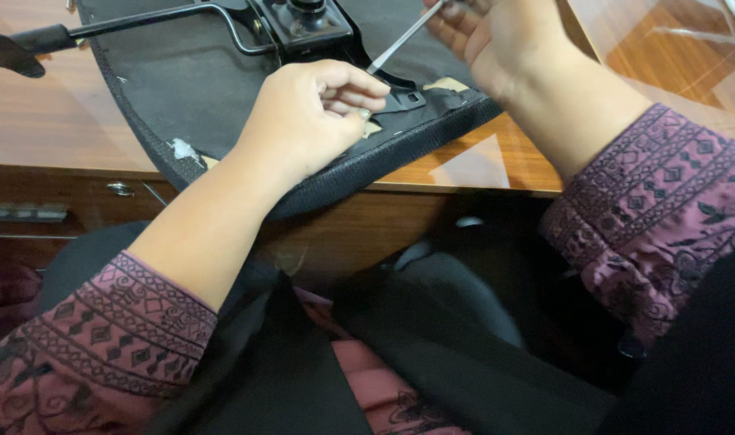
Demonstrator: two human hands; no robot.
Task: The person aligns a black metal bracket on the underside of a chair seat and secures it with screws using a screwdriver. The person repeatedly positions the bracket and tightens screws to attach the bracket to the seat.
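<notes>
Two hands work the upturned seat (182, 80) on the desk (53, 137): left hand (307, 117) pinches at the bracket (404, 98), right hand (496, 40) grips the tool (404, 36) angled onto it, so steady downward pressure seems needed next.

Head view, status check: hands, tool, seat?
Left hand pinching at bracket. Right hand gripping metal tool. Upturned chair seat overhangs desk. Nothing blocking.
</notes>
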